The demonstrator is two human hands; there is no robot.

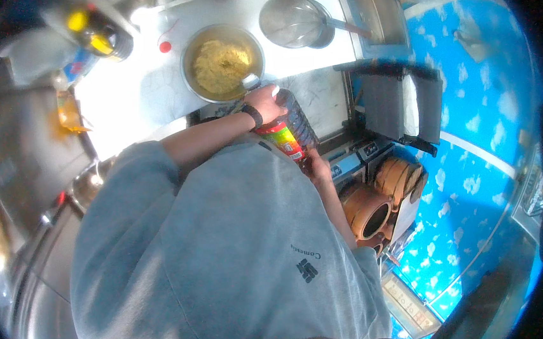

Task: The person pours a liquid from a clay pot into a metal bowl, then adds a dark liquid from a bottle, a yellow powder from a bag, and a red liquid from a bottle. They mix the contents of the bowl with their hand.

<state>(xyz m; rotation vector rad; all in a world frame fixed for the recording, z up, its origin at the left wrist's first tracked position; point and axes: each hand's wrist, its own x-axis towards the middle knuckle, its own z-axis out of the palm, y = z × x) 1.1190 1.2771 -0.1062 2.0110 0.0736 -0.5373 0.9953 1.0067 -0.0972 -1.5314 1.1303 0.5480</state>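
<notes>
A large plastic bottle [298, 119] with dark contents and a red, yellow and green label lies tilted across my front, its pale mouth end at the near rim of a metal bowl. My left hand [266, 104], with a black band at the wrist, grips the bottle near its neck. Round its lower end my right hand [318, 166] is closed, partly hidden. The metal bowl [187, 78] holds a yellow, crumbly mass [220, 63] with a dark hollow in it. Whether liquid is flowing cannot be told.
On the white worktop [146, 93] lie a small red disc [165, 47] and, right of the bowl, a strainer [291, 20] with a long handle over a metal vessel. Dark bottles [105, 36] stand back left. Brown clay pots [368, 209] sit low at right, beyond a dark-edged appliance.
</notes>
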